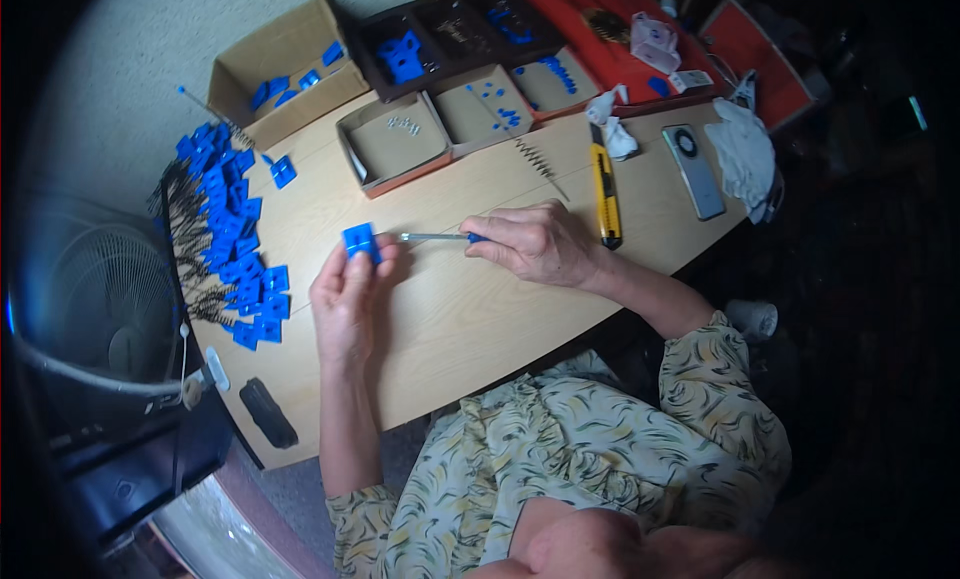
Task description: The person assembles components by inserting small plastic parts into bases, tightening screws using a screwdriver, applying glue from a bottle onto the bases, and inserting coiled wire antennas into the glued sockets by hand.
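My left hand (343, 297) is closed on a small square blue plastic part (357, 241), held up between thumb and fingers above the table. In my right hand (540, 243) is a screwdriver (432, 237), its blue handle mostly covered by the fingers. The metal shaft points left, and its tip is close to the blue part; I cannot tell whether they touch. Along the table's left side lies a heap of similar blue parts (232, 214) with dark coiled springs (208, 304) sticking out. One blue part (284, 171) lies apart from the heap.
Beyond my hands stand a cardboard box (240, 79) with blue pieces, a shallow tray of small pale bits (385, 154), and compartments of blue pieces (470, 119). A spring (535, 159), yellow utility knife (604, 194), phone (694, 174) and white gloves (742, 154) lie rightward. A fan (115, 304) stands left.
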The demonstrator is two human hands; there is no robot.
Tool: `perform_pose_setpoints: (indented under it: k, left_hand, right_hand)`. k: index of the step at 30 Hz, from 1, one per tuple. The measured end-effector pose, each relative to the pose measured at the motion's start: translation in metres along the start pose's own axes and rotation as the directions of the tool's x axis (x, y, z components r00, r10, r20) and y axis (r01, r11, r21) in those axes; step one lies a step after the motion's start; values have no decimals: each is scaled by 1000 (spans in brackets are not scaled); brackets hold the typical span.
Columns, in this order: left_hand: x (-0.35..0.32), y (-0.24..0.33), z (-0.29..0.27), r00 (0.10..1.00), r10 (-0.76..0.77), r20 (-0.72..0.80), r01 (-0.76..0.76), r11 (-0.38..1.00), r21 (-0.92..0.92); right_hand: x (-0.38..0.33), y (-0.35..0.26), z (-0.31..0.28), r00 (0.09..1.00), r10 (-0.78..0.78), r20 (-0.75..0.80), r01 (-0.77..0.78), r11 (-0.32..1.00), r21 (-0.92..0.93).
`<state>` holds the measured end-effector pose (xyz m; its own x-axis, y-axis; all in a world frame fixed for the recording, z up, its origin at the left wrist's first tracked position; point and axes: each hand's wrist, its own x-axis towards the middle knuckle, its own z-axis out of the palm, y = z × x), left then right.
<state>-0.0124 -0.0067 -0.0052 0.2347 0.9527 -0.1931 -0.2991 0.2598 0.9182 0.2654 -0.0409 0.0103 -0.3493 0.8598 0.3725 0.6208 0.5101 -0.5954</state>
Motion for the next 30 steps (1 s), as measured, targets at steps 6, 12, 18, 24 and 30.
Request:
perform_pose_setpoints:
  k: [6, 12, 18, 24, 30]
  left_hand:
    - [2, -1, 6, 996, -61, 58, 67, 993, -101]
    - [-1, 1, 17, 981, -154, 117, 182, 940, -287]
    - [-2, -7, 9, 973, -167, 161, 216, 908, -359]
    - [-3, -8, 10, 955, -177, 237, 250, 911, -327]
    - [-8, -12, 9, 947, -184, 263, 254, 931, -263]
  right_hand:
    - [-41, 61, -60, 747, 167, -643, -329, 934, -141]
    - [-108, 123, -93, 477, 372, -796, -718, 688, -109]
    - [-97, 94, -77, 425, 617, -662, -904, 325, -277]
    - [-48, 36, -61, 668, 407, -623, -722, 558, -410]
    - [23, -38, 21, 998, -67, 5, 67, 984, -162]
